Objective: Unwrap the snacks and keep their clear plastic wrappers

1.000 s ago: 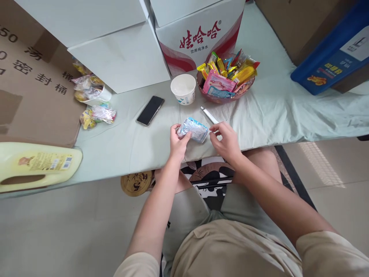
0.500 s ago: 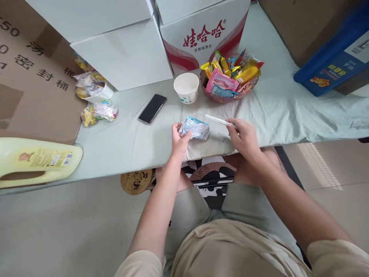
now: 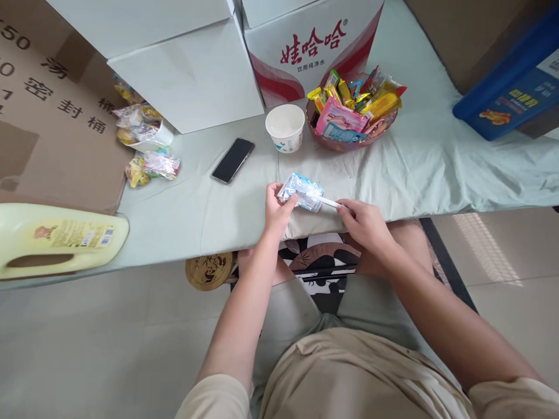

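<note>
My left hand (image 3: 279, 208) is closed on the left end of a blue, shiny plastic-wrapped packet (image 3: 309, 187), thumb on top, just above the cloth near the table's front edge. My right hand (image 3: 364, 222) grips a slim white knife-like tool (image 3: 327, 201) at its right end; its exact kind is unclear. The tool's far end lies across the packet's face, near my left thumb. Beyond the packet stands a white paper cup (image 3: 285, 129), beside a pink clear bowl (image 3: 345, 144) heaped with wrapped snacks (image 3: 343, 116).
A black phone (image 3: 233, 160) lies left of the cup. Farther left are a cup of wrapped snacks (image 3: 152, 137), loose packets (image 3: 161, 164), a yellow jug (image 3: 61, 241) and a brown carton (image 3: 65, 134). White boxes (image 3: 192, 75) stand behind; a blue container (image 3: 502, 107) is at right.
My right hand has moved slightly left and down, bringing the white tool from beside the packet onto its face. The packet has tilted a little in my left hand.
</note>
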Tool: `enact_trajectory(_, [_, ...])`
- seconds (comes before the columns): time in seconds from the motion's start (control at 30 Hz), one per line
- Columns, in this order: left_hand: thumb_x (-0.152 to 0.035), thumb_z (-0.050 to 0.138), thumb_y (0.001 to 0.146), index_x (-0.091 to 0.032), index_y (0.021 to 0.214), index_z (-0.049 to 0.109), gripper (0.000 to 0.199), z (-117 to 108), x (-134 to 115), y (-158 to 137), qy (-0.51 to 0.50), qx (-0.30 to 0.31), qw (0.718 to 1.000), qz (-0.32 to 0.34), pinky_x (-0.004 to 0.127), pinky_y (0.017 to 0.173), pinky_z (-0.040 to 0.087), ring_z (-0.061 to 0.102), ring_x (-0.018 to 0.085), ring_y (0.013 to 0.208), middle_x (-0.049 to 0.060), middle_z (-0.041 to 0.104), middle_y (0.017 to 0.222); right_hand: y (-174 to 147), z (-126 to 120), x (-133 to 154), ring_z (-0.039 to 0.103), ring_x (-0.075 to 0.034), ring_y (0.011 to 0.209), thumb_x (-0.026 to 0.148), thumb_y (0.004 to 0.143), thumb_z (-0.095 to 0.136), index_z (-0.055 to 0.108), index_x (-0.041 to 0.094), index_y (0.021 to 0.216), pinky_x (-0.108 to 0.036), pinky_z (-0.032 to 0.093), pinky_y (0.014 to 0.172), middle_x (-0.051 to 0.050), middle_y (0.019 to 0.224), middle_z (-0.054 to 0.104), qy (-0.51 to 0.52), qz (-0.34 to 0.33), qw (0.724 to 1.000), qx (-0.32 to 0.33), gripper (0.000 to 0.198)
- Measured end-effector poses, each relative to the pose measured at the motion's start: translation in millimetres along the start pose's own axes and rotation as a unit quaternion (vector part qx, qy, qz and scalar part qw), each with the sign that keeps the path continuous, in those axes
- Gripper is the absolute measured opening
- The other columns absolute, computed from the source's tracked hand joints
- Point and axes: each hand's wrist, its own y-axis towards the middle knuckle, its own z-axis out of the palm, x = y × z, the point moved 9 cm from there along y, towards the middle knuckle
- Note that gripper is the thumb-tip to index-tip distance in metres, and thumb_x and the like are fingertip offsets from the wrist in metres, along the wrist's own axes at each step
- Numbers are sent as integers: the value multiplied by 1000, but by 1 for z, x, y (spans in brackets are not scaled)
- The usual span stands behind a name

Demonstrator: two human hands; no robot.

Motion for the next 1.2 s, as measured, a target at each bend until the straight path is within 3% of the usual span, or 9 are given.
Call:
enact_trajectory(0.3, [-51, 90, 61, -24, 103, 49, 65, 1, 1, 1, 18, 5, 1000, 6, 25, 72, 50, 60, 13, 80, 1, 60, 97, -21, -48, -44, 57, -21, 61, 41, 86, 52, 77, 21, 93, -31, 40, 60, -4, 64, 65, -61, 121, 990, 43, 33])
enact_trajectory(0.43, [-56, 89, 61, -27, 114, 49, 73, 1, 0, 1, 8, 13, 1000, 11, 28, 75, 51, 62, 15, 83, 2, 60, 103, -19, -75, -60, 56, -22, 61, 45, 87, 48, 74, 19, 98, -34, 43, 62, -4, 62, 59, -42, 149, 986, -57, 38])
enact_trajectory(0.57, [-63, 80, 70, -28, 117, 52, 65, 4, 0, 2, -8, 47, 999, 3, 29, 73, 51, 64, 17, 87, 5, 61, 109, -2, -87, -66, 62, -34, 103, 38, 89, 44, 69, 18, 109, -51, 45, 91, -15, 102, 70, -135, 124, 967, -174, 38])
enact_trajectory(0.7, [-61, 85, 66, -28, 113, 54, 66, 3, -1, 1, 13, 53, 998, 5, 28, 72, 51, 63, 18, 90, 5, 61, 108, 13, -70, -44, 53, -38, 125, 29, 85, 49, 61, 18, 127, -59, 38, 103, -19, 130, 63, -126, 19, 970, -209, 45])
enact_trajectory(0.8, [-60, 85, 66, -27, 111, 54, 63, 4, -5, -2, 57, 48, 997, 18, 26, 72, 51, 62, 17, 88, 4, 61, 105, 14, -28, 2, 51, -34, 130, 23, 82, 52, 55, 20, 136, -52, 41, 105, -17, 140, 57, -58, -159, 980, -109, 54])
enact_trajectory(0.87, [-60, 78, 74, -25, 108, 56, 53, 5, -7, -4, 81, 40, 996, 18, 25, 70, 50, 62, 15, 84, 3, 62, 103, 11, -4, 23, 52, -32, 129, 21, 85, 51, 59, 23, 132, -50, 40, 102, -14, 135, 61, -57, -203, 976, -56, 48])
enact_trajectory(1.0, [-55, 65, 87, -21, 89, 58, 34, -11, -12, -3, 127, -46, 991, -4, 25, 64, 49, 60, 14, 74, 2, 60, 84, 15, 4, 19, 60, -29, 105, 19, 89, 48, 69, 23, 104, -46, 40, 91, -10, 101, 70, -89, -136, 984, -78, 27])
enact_trajectory(1.1, [-53, 54, 94, -21, 86, 57, 33, -34, -23, -2, 131, -135, 982, 5, 28, 73, 52, 65, 17, 85, 5, 64, 91, 16, -14, 0, 58, -31, 108, 14, 86, 46, 68, 23, 98, -47, 41, 90, -11, 114, 68, -92, -71, 980, -162, 27])
enact_trajectory(1.2, [-57, 61, 88, -23, 100, 60, 35, -30, -42, -1, 154, -79, 982, 78, 33, 93, 51, 63, 22, 114, 8, 65, 112, 9, -29, -9, 55, -33, 117, 9, 83, 43, 65, 24, 110, -51, 41, 95, -13, 127, 61, -70, -58, 970, -226, 38])
